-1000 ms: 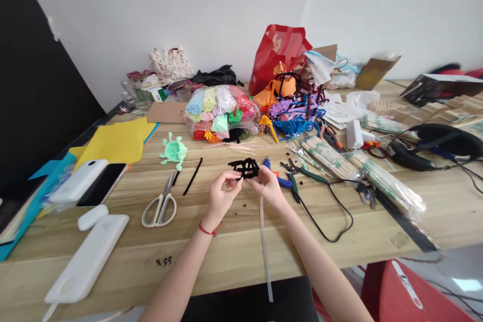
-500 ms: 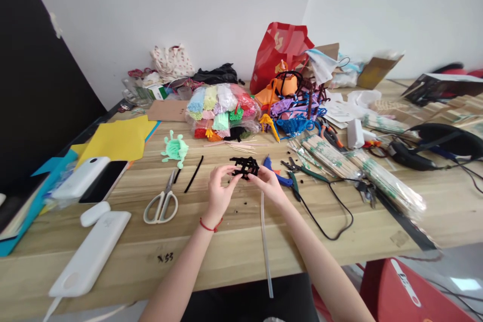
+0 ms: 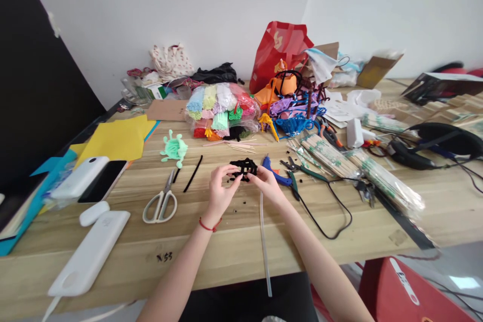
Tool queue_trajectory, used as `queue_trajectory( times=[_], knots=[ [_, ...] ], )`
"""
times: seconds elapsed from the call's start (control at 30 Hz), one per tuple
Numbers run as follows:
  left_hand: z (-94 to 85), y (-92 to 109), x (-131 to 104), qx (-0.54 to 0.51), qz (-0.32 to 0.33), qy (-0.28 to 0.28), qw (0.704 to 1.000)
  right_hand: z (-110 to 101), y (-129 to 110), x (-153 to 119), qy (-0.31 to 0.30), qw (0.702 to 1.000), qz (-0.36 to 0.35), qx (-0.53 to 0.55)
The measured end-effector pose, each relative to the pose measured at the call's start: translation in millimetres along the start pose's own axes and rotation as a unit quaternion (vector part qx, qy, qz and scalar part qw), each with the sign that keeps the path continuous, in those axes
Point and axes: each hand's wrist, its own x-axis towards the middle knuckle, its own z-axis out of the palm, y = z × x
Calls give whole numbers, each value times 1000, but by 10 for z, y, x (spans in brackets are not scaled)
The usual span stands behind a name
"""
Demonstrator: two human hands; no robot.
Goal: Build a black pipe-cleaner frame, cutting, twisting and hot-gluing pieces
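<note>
As my left hand (image 3: 222, 192) and right hand (image 3: 269, 188) pinch the black openwork (image 3: 246, 163) | I'm likely shaping it | next needs light fingertips

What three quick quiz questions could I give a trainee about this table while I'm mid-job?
1. True or false: the left hand and right hand both hold the black fuzzy piece.
2. Which thing lies right beside the right hand?
A) Phone
B) Blue glue gun
C) Red bag
3. Fill in: the scissors lie to the ____ of both hands, as the wearer sees it.

Key: 1 true; 2 B; 3 left.
</note>
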Motion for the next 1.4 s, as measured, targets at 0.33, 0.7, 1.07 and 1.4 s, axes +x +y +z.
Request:
queue_trajectory(
  times=[0.33,0.7,1.07,1.4],
  knots=[
    [6,-13,-39,-34,25,-48,998,-17,-67,-16,-17,981,74,180],
    [113,103,-162,121,166,-49,978,12,6,4,58,973,20,222],
    [136,148,-222,151,237,-87,956,-36,-15,21,74,963,33,259],
    [-50,-77,-43,64,24,72,995,-162,-101,37,49,935,113,333]
  ],
)
